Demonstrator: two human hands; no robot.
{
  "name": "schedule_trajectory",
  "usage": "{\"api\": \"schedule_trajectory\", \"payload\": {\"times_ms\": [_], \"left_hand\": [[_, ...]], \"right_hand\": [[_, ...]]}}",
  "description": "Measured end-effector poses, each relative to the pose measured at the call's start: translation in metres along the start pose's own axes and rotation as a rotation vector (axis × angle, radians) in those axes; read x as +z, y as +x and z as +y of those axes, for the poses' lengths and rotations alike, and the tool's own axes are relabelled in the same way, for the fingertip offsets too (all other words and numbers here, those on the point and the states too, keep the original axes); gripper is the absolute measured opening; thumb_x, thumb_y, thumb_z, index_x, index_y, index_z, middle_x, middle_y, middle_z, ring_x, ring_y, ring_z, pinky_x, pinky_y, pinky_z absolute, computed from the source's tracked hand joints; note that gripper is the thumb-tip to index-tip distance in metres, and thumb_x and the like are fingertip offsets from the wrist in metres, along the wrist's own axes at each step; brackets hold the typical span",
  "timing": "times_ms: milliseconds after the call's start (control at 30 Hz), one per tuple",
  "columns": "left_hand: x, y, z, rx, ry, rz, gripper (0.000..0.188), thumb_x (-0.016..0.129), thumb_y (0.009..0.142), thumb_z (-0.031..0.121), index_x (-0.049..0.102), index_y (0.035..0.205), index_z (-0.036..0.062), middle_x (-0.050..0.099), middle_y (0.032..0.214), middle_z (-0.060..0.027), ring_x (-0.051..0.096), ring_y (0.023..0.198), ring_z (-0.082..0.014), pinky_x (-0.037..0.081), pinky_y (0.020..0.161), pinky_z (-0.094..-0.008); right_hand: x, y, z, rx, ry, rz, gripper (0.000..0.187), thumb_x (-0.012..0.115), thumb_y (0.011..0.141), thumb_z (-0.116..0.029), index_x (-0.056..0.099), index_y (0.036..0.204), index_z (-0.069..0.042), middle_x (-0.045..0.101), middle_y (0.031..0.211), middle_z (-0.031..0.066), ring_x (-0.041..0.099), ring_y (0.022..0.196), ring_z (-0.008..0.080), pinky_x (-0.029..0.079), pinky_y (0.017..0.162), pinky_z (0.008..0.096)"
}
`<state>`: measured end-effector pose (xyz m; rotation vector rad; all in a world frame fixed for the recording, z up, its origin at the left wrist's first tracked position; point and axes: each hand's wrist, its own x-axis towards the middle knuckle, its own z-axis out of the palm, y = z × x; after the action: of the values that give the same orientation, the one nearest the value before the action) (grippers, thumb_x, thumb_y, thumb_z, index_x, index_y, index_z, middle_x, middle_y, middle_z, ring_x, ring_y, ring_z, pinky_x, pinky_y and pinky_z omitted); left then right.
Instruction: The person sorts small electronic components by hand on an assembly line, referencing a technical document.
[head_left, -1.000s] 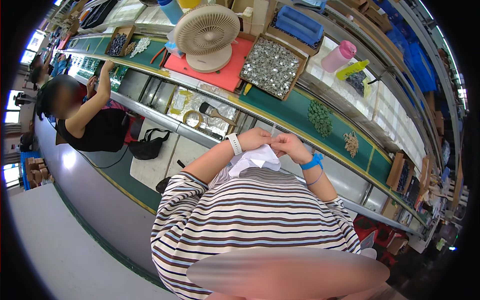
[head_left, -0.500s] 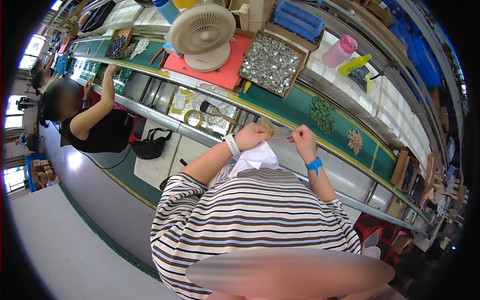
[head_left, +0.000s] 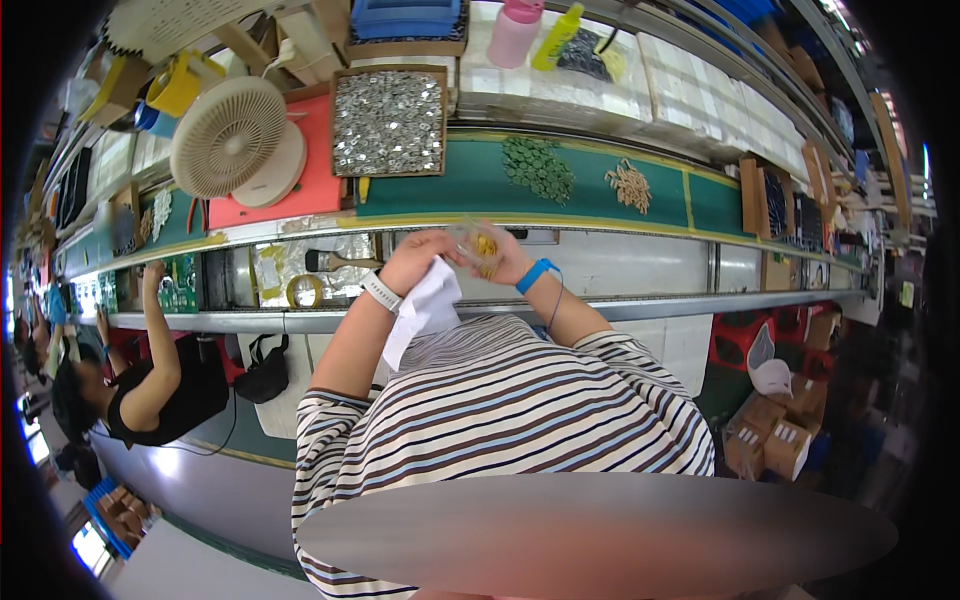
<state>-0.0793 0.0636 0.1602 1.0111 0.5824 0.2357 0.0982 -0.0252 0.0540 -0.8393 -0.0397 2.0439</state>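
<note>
My left hand [head_left: 413,264], with a white band on its wrist, is closed on a crumpled white sheet [head_left: 428,308] that hangs toward my striped shirt; whether it is paper or cloth I cannot tell. Its fingertips also meet the edge of a clear plastic bag [head_left: 484,244] holding small yellow pieces. Around that bag's far side curls my right hand [head_left: 511,263], which wears a blue wrist strap with a cord. Both hands are close together above the near rail of the bench.
Beyond my hands, a green strip carries green parts [head_left: 540,168] and beige parts [head_left: 628,186]. A box of metal pieces [head_left: 388,120] and a fan [head_left: 234,140] stand farther left. A brush [head_left: 338,262] and a tape roll [head_left: 304,291] lie in the trough. A person [head_left: 150,370] works at left.
My view has swung to the right. My hands have come together, and the bag, stretched between them before, now rests in my right hand with its yellow pieces showing.
</note>
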Motion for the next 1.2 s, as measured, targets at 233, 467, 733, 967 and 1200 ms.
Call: {"api": "schedule_trajectory", "payload": {"times_ms": [233,467,733,967,1200], "left_hand": [[-0.013,-0.004,-0.019,-0.123,-0.140,0.242,0.023,0.046,0.084,0.024,0.054,0.083,0.0018,0.059,0.074,-0.0099,0.056,0.065,-0.0141,0.044,0.060,-0.0237],[-0.014,-0.018,-0.026,-0.112,-0.144,0.271,0.027,0.044,0.085,0.027,0.057,0.085,0.0035,0.059,0.075,-0.0064,0.050,0.067,-0.0095,0.038,0.059,-0.0197],[-0.015,-0.031,-0.028,-0.129,-0.199,0.277,0.026,0.043,0.085,0.027,0.056,0.085,0.0039,0.058,0.074,-0.0054,0.048,0.061,-0.0079,0.037,0.055,-0.0188],[-0.013,-0.036,-0.028,-0.117,-0.198,0.313,0.026,0.043,0.085,0.026,0.055,0.086,0.0035,0.058,0.074,-0.0055,0.048,0.061,-0.0081,0.037,0.055,-0.0189],[-0.018,-0.042,-0.035,-0.097,-0.224,0.323,0.025,0.044,0.084,0.026,0.055,0.086,0.0030,0.058,0.075,-0.0073,0.051,0.065,-0.0105,0.038,0.058,-0.0197]], "right_hand": [[-0.054,0.006,-0.064,-0.457,0.011,0.529,0.031,0.048,0.082,-0.038,0.049,0.088,-0.008,0.055,0.075,0.0071,0.054,0.063,0.0181,0.045,0.050,0.0304],[-0.060,0.025,-0.068,-0.791,-0.888,1.065,0.030,0.046,0.082,-0.029,0.054,0.095,-0.003,0.057,0.086,0.0144,0.055,0.073,0.0291,0.044,0.064,0.0367],[-0.033,0.011,-0.071,-0.932,-1.417,1.087,0.022,0.044,0.081,-0.022,0.057,0.088,-0.005,0.057,0.075,0.0184,0.054,0.072,0.0361,0.043,0.063,0.0422],[0.013,-0.004,-0.093,-0.903,-1.785,0.995,0.020,0.045,0.081,-0.022,0.057,0.077,-0.006,0.058,0.070,0.0157,0.055,0.065,0.0338,0.044,0.056,0.0437],[0.033,0.000,-0.113,-0.880,-1.901,0.943,0.018,0.048,0.079,-0.022,0.057,0.077,-0.007,0.058,0.068,0.0156,0.056,0.064,0.0330,0.045,0.055,0.0430]]}}
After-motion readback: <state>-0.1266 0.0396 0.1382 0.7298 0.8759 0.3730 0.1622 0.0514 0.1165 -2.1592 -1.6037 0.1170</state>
